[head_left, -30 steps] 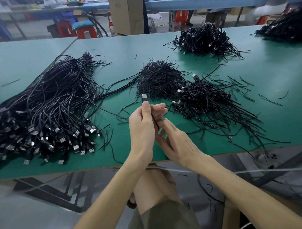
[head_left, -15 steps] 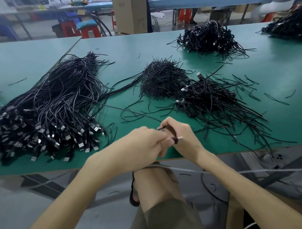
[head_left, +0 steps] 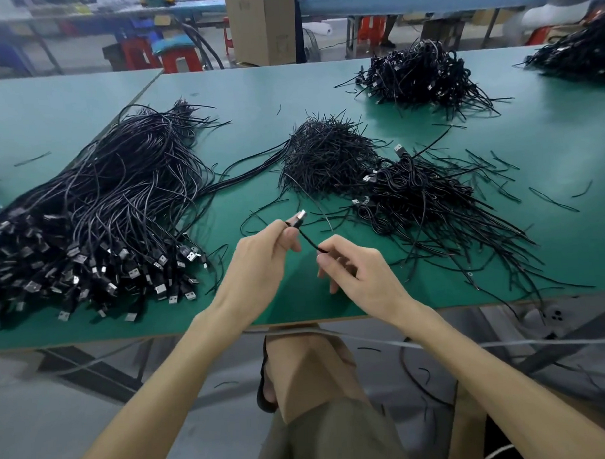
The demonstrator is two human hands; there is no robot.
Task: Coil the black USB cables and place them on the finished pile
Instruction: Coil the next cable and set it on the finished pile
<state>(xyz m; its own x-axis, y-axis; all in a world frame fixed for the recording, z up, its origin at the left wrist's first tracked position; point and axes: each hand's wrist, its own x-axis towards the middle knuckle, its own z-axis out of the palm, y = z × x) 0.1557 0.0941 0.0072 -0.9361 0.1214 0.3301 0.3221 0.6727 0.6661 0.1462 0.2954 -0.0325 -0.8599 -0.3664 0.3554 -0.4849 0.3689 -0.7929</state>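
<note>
Since a moment ago my hands have drawn apart: my left hand (head_left: 261, 261) now pinches the black USB cable (head_left: 310, 241) just behind its metal plug (head_left: 300, 216), which pokes up past my fingertips, while my right hand (head_left: 359, 273) pinches the same cable a little further along. That short stretch hangs between both hands above the near edge of the green table (head_left: 297, 305), with the loose cable heap (head_left: 104, 202) to my left and the coiled pile (head_left: 423, 194) to my right.

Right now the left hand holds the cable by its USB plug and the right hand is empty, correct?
No. The head view shows the right hand pinching the same cable; the left hand does hold it by the USB plug.
</note>
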